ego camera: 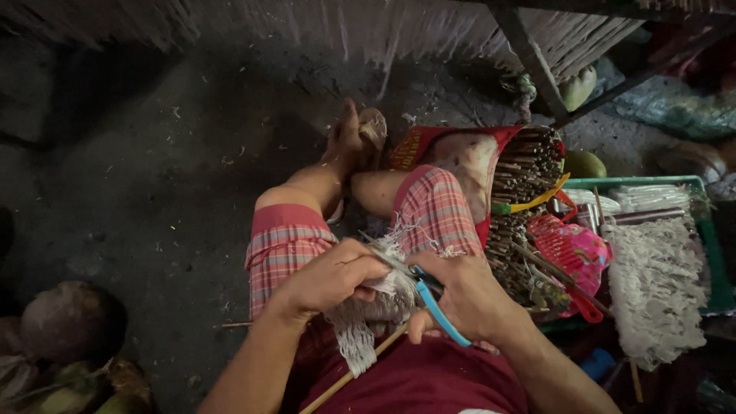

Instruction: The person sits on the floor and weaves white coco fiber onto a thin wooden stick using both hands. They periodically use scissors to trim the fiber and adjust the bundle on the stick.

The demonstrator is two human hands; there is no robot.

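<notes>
Both forearms come up from the bottom edge and meet over the lap, elbows out, wrists bent inward. Left hand lies palm down, knuckles up, its fingers curled tight around a bunch of white fringe wound on a thin wooden stick. Right hand sits just beside it, almost touching, its fingers folded closed through the blue handles of a pair of scissors. From that hand the scissors' long axis runs up and away toward the left hand; the grey blades point at the left thumb and lie against the top of the fringe, and whether they are parted I cannot tell. Below the left hand the stick slants down toward the body, smooth, pale and straight, while the fringe hangs off it soft, frayed and stringy. Beyond the hands are knees in pink checked shorts, woven and thin. Past the right hand stands a red bag packed with thin brown sticks, their cut ends facing up, with a pink plastic basket near it. Farther out on that side a green tray holds a heap of the same shaggy white fringe. Rough dark floor lies beyond the left hand.
</notes>
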